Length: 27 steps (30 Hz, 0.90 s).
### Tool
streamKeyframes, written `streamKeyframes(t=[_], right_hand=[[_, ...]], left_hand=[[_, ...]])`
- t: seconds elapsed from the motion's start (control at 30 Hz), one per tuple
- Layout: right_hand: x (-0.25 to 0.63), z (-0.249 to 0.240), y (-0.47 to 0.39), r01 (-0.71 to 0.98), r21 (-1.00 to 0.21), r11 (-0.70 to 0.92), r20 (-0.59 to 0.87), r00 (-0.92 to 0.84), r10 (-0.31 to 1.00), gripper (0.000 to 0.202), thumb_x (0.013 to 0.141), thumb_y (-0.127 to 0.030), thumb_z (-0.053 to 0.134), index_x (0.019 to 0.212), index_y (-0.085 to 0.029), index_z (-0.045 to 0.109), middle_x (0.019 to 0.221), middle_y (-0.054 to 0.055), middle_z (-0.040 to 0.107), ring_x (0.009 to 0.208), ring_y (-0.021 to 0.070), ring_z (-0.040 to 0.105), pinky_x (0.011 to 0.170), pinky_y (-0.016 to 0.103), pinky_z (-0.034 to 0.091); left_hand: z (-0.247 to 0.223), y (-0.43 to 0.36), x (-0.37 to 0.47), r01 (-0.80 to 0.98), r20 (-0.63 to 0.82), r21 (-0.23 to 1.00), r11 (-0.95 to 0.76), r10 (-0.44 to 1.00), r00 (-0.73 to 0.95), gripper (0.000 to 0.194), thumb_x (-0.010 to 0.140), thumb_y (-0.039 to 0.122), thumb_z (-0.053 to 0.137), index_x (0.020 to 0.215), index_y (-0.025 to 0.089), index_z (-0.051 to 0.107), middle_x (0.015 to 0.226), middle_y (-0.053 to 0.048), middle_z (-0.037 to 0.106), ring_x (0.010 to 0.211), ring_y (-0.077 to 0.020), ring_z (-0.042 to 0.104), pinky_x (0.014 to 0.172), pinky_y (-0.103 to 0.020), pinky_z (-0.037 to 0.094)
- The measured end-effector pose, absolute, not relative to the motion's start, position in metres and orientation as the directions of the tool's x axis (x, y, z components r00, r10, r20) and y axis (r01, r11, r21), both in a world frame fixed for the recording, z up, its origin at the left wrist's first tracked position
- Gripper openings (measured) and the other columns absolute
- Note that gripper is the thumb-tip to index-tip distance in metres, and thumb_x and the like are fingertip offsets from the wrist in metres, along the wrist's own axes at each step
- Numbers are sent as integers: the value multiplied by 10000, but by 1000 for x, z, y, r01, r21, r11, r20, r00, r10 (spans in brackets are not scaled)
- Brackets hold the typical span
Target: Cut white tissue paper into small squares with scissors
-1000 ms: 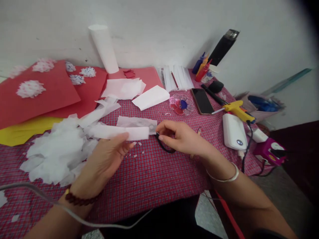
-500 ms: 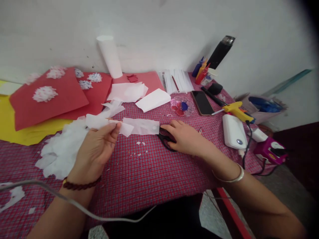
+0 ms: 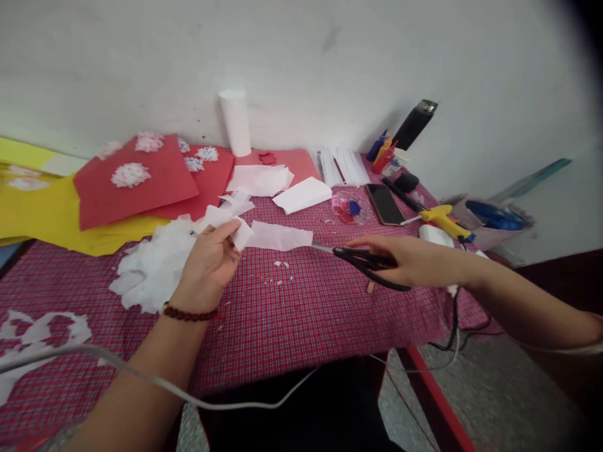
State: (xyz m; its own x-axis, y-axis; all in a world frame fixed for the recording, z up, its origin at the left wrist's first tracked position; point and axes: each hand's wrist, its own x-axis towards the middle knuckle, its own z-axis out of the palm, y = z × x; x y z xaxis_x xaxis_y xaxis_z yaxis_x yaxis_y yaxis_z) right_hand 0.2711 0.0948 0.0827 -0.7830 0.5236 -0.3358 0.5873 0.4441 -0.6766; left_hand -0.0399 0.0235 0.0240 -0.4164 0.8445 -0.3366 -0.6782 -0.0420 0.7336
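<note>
Between thumb and fingers, my left hand (image 3: 211, 263) pinches a folded piece of white tissue paper (image 3: 243, 233). My right hand (image 3: 414, 260) is closed on the black handles of a pair of scissors (image 3: 362, 260), whose blades point left. The blade tips reach the right end of a white paper strip (image 3: 281, 237) lying on the checked cloth; part of the blades is hidden there. Small white paper scraps (image 3: 281, 264) lie just below the strip. Beside my left wrist is a heap of white paper rounds (image 3: 151, 267).
Red sheets (image 3: 136, 201) with paper flowers lie at back left. A paper roll (image 3: 235, 122) stands against the wall. Toward the right are a paint palette (image 3: 351, 208), a phone (image 3: 385, 204) and a yellow glue gun (image 3: 445, 218). A white cable (image 3: 188, 400) crosses in front.
My right hand has lifted the scissors by the handles and drawn them to the right, baring the blades from under the strip. My left hand still pinches paper. The view has shifted.
</note>
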Motion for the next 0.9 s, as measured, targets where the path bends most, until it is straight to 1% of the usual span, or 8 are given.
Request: streamKeyframes(t=[0.03, 0.1, 0.2, 0.3, 0.4, 0.53, 0.73, 0.9], right_hand=[[277, 86, 88, 545, -769, 333, -354, -798, 487, 542, 918, -284, 572, 1444, -209, 467, 1271, 141, 635, 1097, 215, 627, 866, 299, 488], [286, 82, 73, 422, -897, 129, -333, -839, 429, 622, 915, -370, 607, 1490, -270, 391, 1376, 131, 553, 1173, 212, 580, 921, 312, 469], [284, 54, 47, 206, -971, -118, -233, -917, 323, 840, 820, -542, 701, 1522, -273, 326, 1188, 121, 623, 1046, 219, 615, 867, 335, 493], [267, 23, 28, 48, -927, -372, -171, -937, 304, 856, 799, -570, 710, 1509, -266, 339, 1097, 106, 624, 961, 215, 636, 875, 390, 507], [247, 7, 20, -100, -810, -578, -112, -941, 319, 726, 793, -544, 732, 1417, -296, 458, 1031, 54, 613, 889, 179, 641, 949, 452, 493], [236, 1, 22, -145, -741, -655, -98, -943, 319, 693, 789, -530, 747, 1375, -260, 495, 1009, 50, 619, 851, 159, 639, 949, 442, 504], [238, -19, 25, -220, -691, -688, -3, -952, 307, 622, 881, -490, 667, 1397, -207, 464, 1043, 77, 630, 883, 167, 636, 954, 469, 502], [236, -30, 28, -235, -659, -714, -18, -945, 327, 534, 930, -463, 606, 1369, -194, 463, 1012, 75, 643, 829, 157, 633, 960, 503, 495]], left_hand=[[23, 24, -40, -683, -334, 728, -62, 838, -432, 223, 700, -8, 669, 630, 167, 550, 624, 53, 627, 574, -56, 592, 532, -163, 486], [20, 24, -38, -688, -327, 718, -102, 823, -464, 213, 696, -3, 672, 641, 169, 559, 651, 40, 646, 599, -76, 612, 578, -199, 519], [17, 24, -35, -693, -315, 716, -82, 848, -426, 203, 696, 6, 673, 650, 170, 562, 625, 42, 630, 558, -74, 590, 536, -195, 496], [16, 24, -35, -697, -297, 712, -89, 861, -412, 196, 705, -1, 664, 660, 165, 569, 609, 39, 624, 532, -61, 572, 488, -166, 453], [17, 23, -36, -703, -300, 703, -106, 853, -428, 188, 711, -3, 658, 666, 160, 576, 624, 27, 642, 548, -71, 586, 505, -173, 471], [16, 22, -37, -687, -291, 716, -122, 842, -453, 184, 679, 14, 704, 660, 151, 582, 627, 21, 647, 558, -87, 595, 531, -194, 491], [16, 22, -34, -659, -247, 734, -162, 840, -482, 173, 649, 39, 743, 720, 141, 623, 681, 11, 662, 588, -93, 596, 532, -200, 472], [20, 19, -29, -628, -174, 772, -100, 916, -360, 211, 636, 16, 741, 772, 153, 655, 746, 13, 679, 649, -87, 601, 590, -193, 477]])
